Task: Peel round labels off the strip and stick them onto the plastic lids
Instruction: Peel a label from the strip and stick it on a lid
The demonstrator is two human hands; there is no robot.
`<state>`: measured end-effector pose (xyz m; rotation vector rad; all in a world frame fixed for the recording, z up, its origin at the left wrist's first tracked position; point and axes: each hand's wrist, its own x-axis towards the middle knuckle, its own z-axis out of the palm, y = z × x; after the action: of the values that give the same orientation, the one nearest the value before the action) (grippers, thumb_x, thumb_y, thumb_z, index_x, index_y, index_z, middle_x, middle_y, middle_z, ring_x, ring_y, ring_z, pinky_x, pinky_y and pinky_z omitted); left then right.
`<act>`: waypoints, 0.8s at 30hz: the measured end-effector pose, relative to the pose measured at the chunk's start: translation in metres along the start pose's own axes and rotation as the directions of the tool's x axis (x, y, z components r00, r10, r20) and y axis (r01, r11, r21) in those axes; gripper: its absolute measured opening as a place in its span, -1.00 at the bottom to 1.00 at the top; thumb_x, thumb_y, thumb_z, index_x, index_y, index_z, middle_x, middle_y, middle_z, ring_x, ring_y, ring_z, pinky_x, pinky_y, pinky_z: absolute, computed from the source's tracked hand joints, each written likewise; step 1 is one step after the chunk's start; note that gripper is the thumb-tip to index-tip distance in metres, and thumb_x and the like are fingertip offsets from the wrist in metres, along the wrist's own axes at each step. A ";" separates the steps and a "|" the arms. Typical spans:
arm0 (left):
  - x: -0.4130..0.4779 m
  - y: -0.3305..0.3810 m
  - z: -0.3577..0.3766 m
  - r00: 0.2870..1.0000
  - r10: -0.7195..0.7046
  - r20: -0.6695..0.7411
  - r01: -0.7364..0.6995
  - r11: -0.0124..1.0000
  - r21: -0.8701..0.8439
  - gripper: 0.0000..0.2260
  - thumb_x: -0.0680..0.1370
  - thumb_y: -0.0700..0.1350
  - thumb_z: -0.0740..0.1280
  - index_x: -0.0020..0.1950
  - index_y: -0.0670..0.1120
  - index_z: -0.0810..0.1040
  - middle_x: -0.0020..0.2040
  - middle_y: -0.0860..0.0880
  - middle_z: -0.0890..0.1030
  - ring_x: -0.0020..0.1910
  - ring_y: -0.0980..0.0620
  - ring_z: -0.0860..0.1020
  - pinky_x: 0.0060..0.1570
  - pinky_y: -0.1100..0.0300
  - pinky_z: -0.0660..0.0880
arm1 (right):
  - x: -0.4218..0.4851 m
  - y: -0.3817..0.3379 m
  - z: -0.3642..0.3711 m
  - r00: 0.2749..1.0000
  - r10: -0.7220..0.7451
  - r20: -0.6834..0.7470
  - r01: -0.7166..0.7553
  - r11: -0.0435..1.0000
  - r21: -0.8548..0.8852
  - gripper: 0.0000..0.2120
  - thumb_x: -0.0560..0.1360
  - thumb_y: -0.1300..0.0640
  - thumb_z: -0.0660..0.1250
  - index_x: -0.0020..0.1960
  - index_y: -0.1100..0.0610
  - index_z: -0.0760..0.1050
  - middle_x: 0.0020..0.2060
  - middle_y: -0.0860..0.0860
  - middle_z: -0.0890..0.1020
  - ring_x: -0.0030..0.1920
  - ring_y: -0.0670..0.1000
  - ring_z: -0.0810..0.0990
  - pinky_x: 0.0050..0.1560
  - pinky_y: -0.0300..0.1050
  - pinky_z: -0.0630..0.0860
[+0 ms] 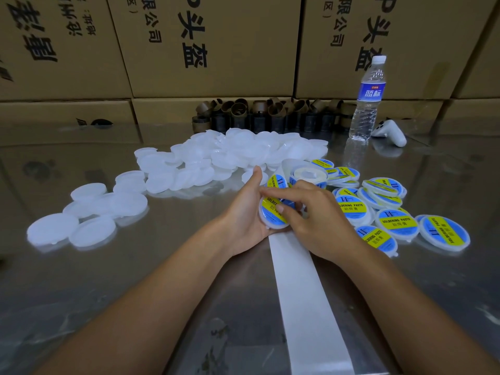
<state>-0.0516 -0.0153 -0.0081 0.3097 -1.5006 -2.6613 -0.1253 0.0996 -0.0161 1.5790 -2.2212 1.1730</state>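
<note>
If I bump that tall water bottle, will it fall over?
Probably: the water bottle stands upright, tall and narrow, so a high bump likely tips it. Its round body would then likely roll on the shiny table.

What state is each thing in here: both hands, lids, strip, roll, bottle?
Left hand, holds one lid from below.
Held lid, labelled, tilted, off the table.
Right hand, thumb pressing the held lid's label.
Plain lids, unlabelled, heaped at left.
Labelled lids, finished, piled at right.
Backing strip, bare, flat on the table.
Label roll, lying behind the hands.
Water bottle, upright, capped.
</note>
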 end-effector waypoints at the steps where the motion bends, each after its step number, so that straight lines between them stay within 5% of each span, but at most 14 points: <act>1: 0.000 0.000 0.000 1.000 -0.005 0.001 0.005 1.000 -0.005 -0.34 0.60 0.29 -0.13 0.34 -0.16 0.45 0.35 -0.19 0.49 0.37 -0.10 0.44 0.25 0.04 0.44 | 0.000 0.000 0.000 1.000 -0.006 -0.003 0.006 1.000 0.004 -0.62 0.52 0.22 0.31 0.22 -0.17 0.54 -0.33 -0.17 0.34 -0.21 -0.22 0.38 -0.20 -0.36 0.24; 10: -0.002 0.001 0.002 0.997 -0.015 0.071 0.016 1.000 -0.011 -0.39 0.61 0.27 -0.11 0.31 -0.13 0.47 0.33 -0.16 0.51 0.27 -0.07 0.52 0.19 0.07 0.49 | 0.000 -0.001 0.000 0.999 0.031 -0.014 -0.031 0.998 -0.048 -0.68 0.54 0.11 0.27 0.23 -0.19 0.52 -0.33 -0.16 0.32 -0.23 -0.17 0.33 -0.19 -0.19 0.26; 15: -0.003 0.002 0.001 0.994 0.019 0.111 -0.016 0.999 -0.028 -0.61 0.59 -0.10 0.01 0.31 -0.22 0.43 0.28 -0.25 0.49 0.19 -0.12 0.49 0.20 0.04 0.46 | 0.000 -0.001 0.001 0.997 0.073 -0.016 -0.074 0.994 -0.085 -0.69 0.57 0.07 0.23 0.27 -0.19 0.49 -0.32 -0.11 0.29 -0.17 -0.10 0.30 -0.18 -0.14 0.26; 19: -0.003 0.000 0.001 0.994 0.040 0.106 -0.048 0.996 0.071 -0.60 0.42 -0.39 -0.04 0.14 -0.26 0.45 0.07 -0.26 0.49 0.00 -0.11 0.56 -0.04 0.12 0.60 | 0.000 0.000 0.002 0.995 0.104 0.006 -0.103 0.991 -0.089 -0.61 0.57 0.07 0.22 0.36 -0.20 0.39 -0.31 -0.15 0.29 -0.17 -0.12 0.29 -0.19 -0.19 0.23; 24: -0.001 -0.002 0.001 0.996 0.086 0.020 -0.088 0.986 0.145 -0.58 0.37 -0.54 -0.10 -0.08 -0.27 0.48 -0.21 -0.18 0.63 -0.20 -0.04 0.64 -0.09 0.15 0.61 | 0.002 0.001 -0.001 0.969 0.239 -0.065 -0.228 0.964 0.140 -0.36 0.45 0.13 0.40 0.47 -0.06 0.25 -0.38 -0.10 0.49 -0.37 -0.17 0.42 -0.24 -0.25 0.34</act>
<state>-0.0506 -0.0131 -0.0095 0.2285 -1.6755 -2.4983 -0.1273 0.0990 -0.0148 1.3106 -2.3701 1.4466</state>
